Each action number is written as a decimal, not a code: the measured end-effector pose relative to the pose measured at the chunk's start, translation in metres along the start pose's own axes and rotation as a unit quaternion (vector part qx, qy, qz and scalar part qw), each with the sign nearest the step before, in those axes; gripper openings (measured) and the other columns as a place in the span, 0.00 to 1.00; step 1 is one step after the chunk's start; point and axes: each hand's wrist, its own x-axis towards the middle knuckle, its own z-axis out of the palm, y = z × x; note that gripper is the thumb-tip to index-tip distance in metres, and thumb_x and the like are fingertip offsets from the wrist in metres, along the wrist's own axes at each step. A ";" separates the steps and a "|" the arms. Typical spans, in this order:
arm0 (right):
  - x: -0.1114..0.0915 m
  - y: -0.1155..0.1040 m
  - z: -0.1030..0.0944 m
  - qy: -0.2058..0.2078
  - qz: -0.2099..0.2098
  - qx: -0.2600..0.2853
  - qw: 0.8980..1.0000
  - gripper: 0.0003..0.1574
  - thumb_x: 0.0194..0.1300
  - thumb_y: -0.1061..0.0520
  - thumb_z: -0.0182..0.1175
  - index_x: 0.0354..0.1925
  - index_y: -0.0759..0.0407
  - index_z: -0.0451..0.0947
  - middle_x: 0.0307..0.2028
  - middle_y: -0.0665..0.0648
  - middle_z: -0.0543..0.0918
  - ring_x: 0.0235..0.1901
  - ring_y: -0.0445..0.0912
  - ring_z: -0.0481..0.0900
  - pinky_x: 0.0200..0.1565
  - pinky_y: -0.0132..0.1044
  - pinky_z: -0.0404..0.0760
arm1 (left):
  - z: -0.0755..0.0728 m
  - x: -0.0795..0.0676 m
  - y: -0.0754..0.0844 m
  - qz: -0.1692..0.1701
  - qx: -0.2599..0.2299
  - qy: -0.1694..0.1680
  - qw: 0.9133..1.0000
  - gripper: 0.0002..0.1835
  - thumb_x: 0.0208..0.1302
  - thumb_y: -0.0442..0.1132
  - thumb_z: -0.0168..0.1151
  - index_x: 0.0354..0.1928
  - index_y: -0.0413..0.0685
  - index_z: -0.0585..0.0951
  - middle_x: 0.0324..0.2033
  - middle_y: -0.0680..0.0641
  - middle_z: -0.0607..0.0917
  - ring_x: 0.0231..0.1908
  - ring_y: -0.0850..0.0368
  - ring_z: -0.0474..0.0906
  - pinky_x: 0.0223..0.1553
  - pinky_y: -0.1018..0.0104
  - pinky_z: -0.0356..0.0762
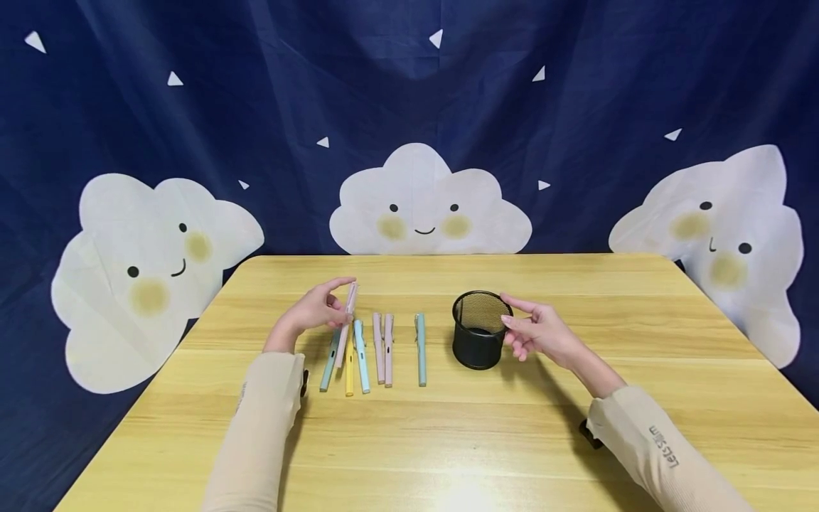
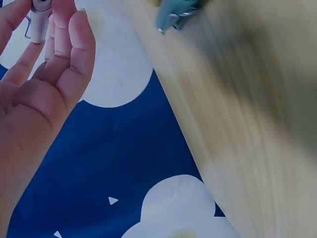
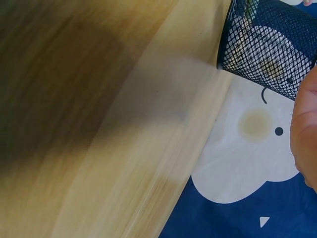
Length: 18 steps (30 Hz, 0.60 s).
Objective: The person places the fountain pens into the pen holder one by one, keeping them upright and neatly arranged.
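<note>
My left hand pinches a pale pink pen between thumb and fingers, with the pen tilted and its clip end up. In the left wrist view that pen shows at the top, between the fingers. Below and beside it lie a dark green pen, a yellow pen and a light blue pen. My right hand holds a black mesh pen holder by its right side, thumb and index finger at the rim. The holder stands upright on the table.
Two more pink pens lie side by side in the middle of the wooden table. A teal pen lies between them and the holder. Behind the table's far edge hangs a dark blue curtain with white clouds.
</note>
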 end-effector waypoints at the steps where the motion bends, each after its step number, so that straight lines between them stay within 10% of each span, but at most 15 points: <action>1: 0.000 0.000 0.000 0.001 0.000 -0.001 1.000 0.38 0.66 0.61 0.49 0.67 0.67 0.42 0.19 0.56 0.80 0.14 0.41 0.74 0.17 0.32 0.76 | 0.000 0.000 0.002 0.001 0.002 0.000 1.000 0.40 0.50 0.24 0.61 0.66 0.40 0.55 0.21 0.44 0.74 0.19 0.55 0.70 0.28 0.58 0.75; 18: 0.000 0.000 -0.001 0.006 -0.001 -0.004 1.000 0.38 0.66 0.60 0.49 0.67 0.66 0.43 0.19 0.57 0.80 0.13 0.41 0.74 0.17 0.32 0.76 | 0.013 0.012 0.023 0.003 -0.015 -0.008 1.000 0.41 0.52 0.22 0.58 0.67 0.41 0.52 0.22 0.44 0.75 0.19 0.54 0.70 0.27 0.63 0.73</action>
